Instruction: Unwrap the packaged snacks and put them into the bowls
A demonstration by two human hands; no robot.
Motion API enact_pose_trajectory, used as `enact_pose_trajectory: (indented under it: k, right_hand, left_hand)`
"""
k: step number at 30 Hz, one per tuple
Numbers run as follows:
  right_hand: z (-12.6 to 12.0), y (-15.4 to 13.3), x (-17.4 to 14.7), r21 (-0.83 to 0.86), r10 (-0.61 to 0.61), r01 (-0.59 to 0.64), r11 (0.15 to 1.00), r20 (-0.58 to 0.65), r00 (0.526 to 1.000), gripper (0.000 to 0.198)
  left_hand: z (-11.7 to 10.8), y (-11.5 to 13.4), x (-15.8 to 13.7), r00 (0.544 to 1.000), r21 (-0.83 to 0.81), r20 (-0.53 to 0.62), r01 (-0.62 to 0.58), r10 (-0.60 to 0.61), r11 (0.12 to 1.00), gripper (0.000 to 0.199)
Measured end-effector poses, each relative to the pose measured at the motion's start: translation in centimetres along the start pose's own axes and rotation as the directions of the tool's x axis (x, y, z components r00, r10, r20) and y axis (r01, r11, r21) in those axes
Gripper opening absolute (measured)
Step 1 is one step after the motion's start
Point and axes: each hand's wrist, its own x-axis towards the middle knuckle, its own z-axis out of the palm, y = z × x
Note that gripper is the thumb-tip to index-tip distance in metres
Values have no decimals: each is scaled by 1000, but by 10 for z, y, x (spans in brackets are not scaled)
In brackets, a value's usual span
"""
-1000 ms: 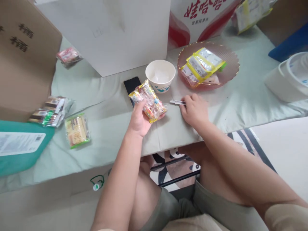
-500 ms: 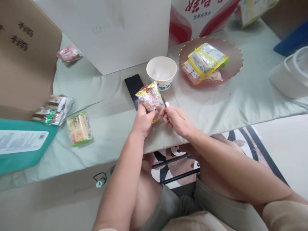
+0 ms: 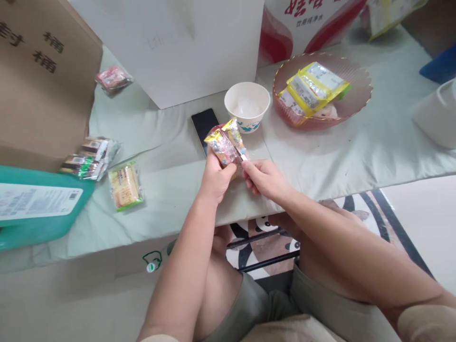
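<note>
The white paper bowl with blue leaf print (image 3: 254,125) stands upright on the green cloth-covered table (image 3: 313,161). On its near side, the left hand (image 3: 218,179) pinches a shiny, clear-and-yellow plastic snack packet (image 3: 224,146) between thumb and fingers; packet-to-bowl contact cannot be determined. The right hand (image 3: 262,178), fingers curled, grips a slim white-and-dark tool (image 3: 243,157), its tip at the packet. Left of the bowl lies a black rectangular phone (image 3: 203,121); right of it, a pink, gold-rimmed fluted dish (image 3: 356,88) contains yellow-edged packets (image 3: 315,88).
</note>
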Motion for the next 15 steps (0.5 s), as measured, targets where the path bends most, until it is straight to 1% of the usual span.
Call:
enact_pose_trajectory:
  k: [2, 4, 7, 8, 9, 10, 11, 12, 13, 14, 15]
  right_hand:
    - [0, 2, -1, -55, -9, 10, 998, 30, 1000, 47]
    - [0, 4, -3, -135, -48, 57, 989, 71, 996, 49]
    - [-4, 4, -3, -216, -89, 117, 969, 134, 987, 50]
    - [-8, 4, -2, -236, -105, 133, 963, 126, 986, 50]
    - [-13, 4, -1, -272, -134, 154, 950, 92, 987, 49]
    - [-19, 4, 0, -333, -180, 179, 926, 29, 983, 48]
    - [-26, 5, 2, -416, -245, 201, 887, -56, 968, 45]
    - [-34, 6, 5, -512, -322, 210, 833, -139, 936, 41]
    - [-41, 8, 7, -604, -396, 203, 771, -205, 895, 37]
    - [-48, 10, 10, -678, -451, 182, 713, -244, 859, 37]
    - [-55, 12, 12, -733, -477, 148, 664, -263, 838, 41]
  left_hand:
    - [-1, 11, 0, 1000, -95, -7, -17, 16, 995, 83]
    - [-5, 25, -2, 999, -162, -27, -20, 16, 987, 84]
    - [-15, 43, -2, 998, -162, -64, -16, 6, 987, 82]
    - [-18, 45, -1, 997, -156, -76, -13, 2, 988, 82]
    - [-21, 45, 0, 996, -154, -90, -18, 5, 988, 82]
    - [-22, 43, 2, 994, -154, -106, -34, 18, 987, 83]
    - [-23, 38, 3, 991, -154, -124, -60, 41, 986, 85]
    - [-21, 32, 4, 987, -146, -142, -92, 72, 985, 85]
    - [-18, 25, 4, 982, -125, -157, -127, 107, 984, 85]
    - [-13, 18, 3, 976, -88, -164, -157, 141, 984, 83]
    - [-7, 11, 1, 972, -38, -161, -179, 171, 983, 81]
